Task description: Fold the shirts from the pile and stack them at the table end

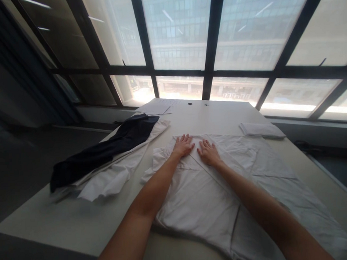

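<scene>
A white shirt [211,197] lies spread flat on the pale table [79,222] in front of me. My left hand [183,145] rests palm down on its far edge, fingers spread. Just to the right of it, my right hand [208,152] presses flat on the same cloth, fingers apart. Neither hand grips anything. The two hands lie side by side, almost touching, near the shirt's upper fold.
A dark garment [105,152] lies over another white garment [118,174] at the table's left. A folded white cloth [261,129] sits at the far right. Papers [158,107] lie at the far edge, below large windows [181,34].
</scene>
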A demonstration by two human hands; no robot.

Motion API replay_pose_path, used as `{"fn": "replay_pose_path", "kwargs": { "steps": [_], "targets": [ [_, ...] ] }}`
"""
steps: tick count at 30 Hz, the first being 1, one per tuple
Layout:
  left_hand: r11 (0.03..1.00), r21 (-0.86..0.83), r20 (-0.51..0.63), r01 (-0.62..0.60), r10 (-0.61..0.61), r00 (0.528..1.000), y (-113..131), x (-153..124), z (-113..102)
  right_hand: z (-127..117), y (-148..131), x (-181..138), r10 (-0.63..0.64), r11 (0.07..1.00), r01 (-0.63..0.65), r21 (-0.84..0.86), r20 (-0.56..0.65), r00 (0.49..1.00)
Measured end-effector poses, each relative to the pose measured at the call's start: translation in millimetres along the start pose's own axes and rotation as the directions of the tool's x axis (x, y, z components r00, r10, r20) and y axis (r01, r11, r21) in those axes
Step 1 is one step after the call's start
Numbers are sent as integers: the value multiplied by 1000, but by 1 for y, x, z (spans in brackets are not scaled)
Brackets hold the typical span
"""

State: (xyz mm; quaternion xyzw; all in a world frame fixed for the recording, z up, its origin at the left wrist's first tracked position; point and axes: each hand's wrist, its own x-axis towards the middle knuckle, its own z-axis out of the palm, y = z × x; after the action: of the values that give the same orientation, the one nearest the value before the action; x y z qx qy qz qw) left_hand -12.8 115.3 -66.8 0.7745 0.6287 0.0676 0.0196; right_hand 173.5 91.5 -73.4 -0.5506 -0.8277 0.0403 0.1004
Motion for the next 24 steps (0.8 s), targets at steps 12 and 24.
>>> {"fn": "replay_pose_path", "kwargs": {
  "steps": [12,24],
  "targets": [
    [999,20,160,-26,22,987,-7,-6,-8,-4,-4,-1,29,1000,-29,2,10,1000],
    [999,54,-195,-5,15,981,-70,-110,-49,0,-3,-1,28,1000,-28,6,-15,1000]
  ]
}}
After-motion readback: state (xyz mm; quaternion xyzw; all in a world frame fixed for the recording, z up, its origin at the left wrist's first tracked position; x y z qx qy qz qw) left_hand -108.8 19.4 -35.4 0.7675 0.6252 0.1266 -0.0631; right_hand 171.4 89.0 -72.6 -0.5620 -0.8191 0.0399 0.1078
